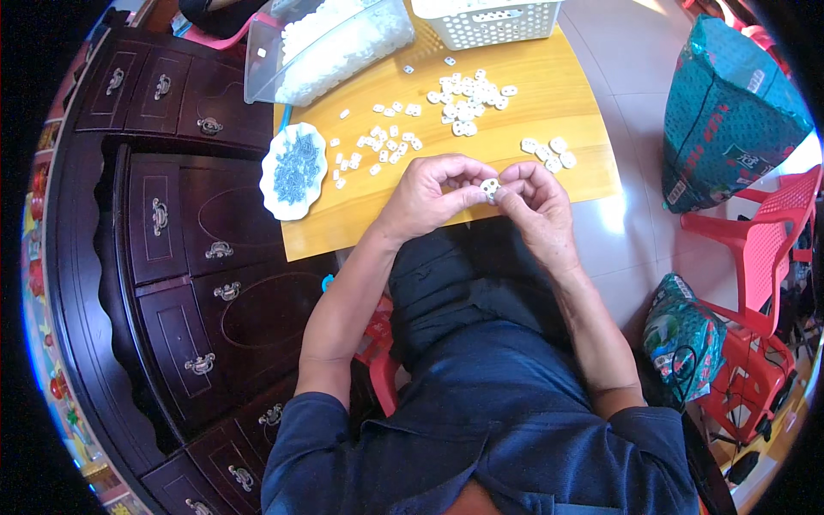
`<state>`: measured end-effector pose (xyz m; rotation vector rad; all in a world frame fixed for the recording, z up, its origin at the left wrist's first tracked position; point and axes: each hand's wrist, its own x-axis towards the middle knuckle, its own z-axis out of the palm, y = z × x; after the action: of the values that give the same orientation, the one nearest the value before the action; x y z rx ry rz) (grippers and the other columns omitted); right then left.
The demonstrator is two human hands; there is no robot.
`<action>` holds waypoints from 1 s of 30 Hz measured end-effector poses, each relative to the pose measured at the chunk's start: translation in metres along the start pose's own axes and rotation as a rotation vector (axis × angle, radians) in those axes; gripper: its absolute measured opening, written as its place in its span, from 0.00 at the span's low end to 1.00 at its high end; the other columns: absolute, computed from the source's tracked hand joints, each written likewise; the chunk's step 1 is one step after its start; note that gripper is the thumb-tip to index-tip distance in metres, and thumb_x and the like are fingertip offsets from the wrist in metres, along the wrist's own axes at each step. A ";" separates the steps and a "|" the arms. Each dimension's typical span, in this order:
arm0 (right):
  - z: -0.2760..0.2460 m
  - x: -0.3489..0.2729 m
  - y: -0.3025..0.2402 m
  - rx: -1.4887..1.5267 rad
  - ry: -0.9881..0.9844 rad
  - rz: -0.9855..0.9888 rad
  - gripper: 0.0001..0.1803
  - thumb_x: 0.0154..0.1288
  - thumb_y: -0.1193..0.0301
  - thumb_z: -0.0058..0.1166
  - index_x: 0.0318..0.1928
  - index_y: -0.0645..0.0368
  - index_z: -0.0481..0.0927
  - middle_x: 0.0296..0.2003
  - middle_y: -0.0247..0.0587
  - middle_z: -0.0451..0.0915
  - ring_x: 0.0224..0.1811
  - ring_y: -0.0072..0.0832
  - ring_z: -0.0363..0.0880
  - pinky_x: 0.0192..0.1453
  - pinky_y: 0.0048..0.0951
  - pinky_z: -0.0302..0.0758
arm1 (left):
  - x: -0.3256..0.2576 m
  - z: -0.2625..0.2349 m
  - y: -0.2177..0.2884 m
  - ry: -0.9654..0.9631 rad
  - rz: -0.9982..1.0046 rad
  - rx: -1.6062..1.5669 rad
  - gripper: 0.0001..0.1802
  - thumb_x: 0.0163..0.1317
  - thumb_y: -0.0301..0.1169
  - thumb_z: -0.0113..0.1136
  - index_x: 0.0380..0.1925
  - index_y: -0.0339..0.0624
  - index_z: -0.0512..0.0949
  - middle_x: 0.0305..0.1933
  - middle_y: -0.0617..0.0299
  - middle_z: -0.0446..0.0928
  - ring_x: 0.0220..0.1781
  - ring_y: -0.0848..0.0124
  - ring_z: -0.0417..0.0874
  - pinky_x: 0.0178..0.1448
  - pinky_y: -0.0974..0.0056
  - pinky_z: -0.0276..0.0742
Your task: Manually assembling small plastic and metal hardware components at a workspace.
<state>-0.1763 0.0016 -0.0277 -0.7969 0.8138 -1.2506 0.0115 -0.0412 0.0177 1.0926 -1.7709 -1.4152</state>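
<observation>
1. One small white piece with dark holes (490, 188) is right at the fingertips, caught between the left hand (429, 193) and the right hand (542, 210). From up here it shows over the near edge of the desk (566, 94).
2. Fingers: both hands are pinching that same piece, left thumb and index from its left, right thumb and index from its right. The other fingers curl in behind; can't really tell if any of those touch it.
3. Pose-wise, the forearms come up from below and angle inward, so the hands meet in front of the lap. Elbows look bent, both thumbs point in toward the piece.
4. Nearby stuff: a little group of white pieces (549, 154) lies just beyond the right hand, with a bigger white pile (468, 101) farther back. Smaller loose bits (386, 143) are scattered past the left hand, and left of those there's a scalloped white dish (282, 209) of grey-blue parts (296, 167).
</observation>
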 end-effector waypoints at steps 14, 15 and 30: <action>0.002 -0.001 0.003 0.066 0.051 0.004 0.10 0.69 0.79 0.59 0.48 0.61 0.74 0.33 0.28 0.80 0.34 0.13 0.77 0.41 0.16 0.74 | 0.003 0.002 -0.004 0.016 0.006 0.002 0.09 0.62 0.25 0.71 0.42 0.36 0.86 0.34 0.68 0.84 0.36 0.83 0.80 0.43 0.74 0.78; 0.002 -0.001 0.004 0.074 0.059 -0.004 0.10 0.69 0.80 0.59 0.48 0.60 0.74 0.33 0.28 0.80 0.34 0.12 0.77 0.41 0.16 0.74 | 0.003 0.002 -0.005 0.021 0.004 0.001 0.09 0.62 0.25 0.71 0.42 0.36 0.86 0.34 0.68 0.84 0.36 0.83 0.80 0.42 0.74 0.78; -0.002 0.000 0.002 0.134 0.113 0.008 0.08 0.70 0.79 0.59 0.45 0.59 0.74 0.33 0.30 0.81 0.33 0.15 0.78 0.39 0.17 0.76 | 0.012 0.005 -0.010 -0.024 -0.008 0.004 0.10 0.62 0.25 0.71 0.44 0.36 0.86 0.38 0.67 0.85 0.40 0.81 0.82 0.46 0.72 0.79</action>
<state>-0.1770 0.0019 -0.0300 -0.6189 0.8139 -1.3375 0.0040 -0.0508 0.0067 1.0905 -1.7886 -1.4359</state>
